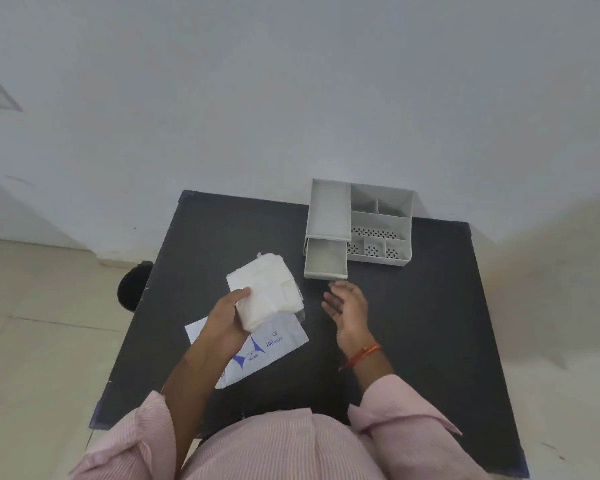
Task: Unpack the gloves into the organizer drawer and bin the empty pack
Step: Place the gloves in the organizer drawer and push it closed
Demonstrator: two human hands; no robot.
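My left hand (226, 315) grips a thick stack of white gloves (265, 291), holding it above the black table. Under that hand lies the flat white pack (274, 344) with blue print. My right hand (347, 304) hovers open, palm toward the stack, just in front of the grey organizer (381, 216). The organizer's lower drawer (326, 263) is pulled out toward me and looks empty.
The black table (413, 323) stands against a pale wall. A dark round bin (132, 285) sits on the floor by the table's left edge. The organizer has several small perforated compartments on its right side.
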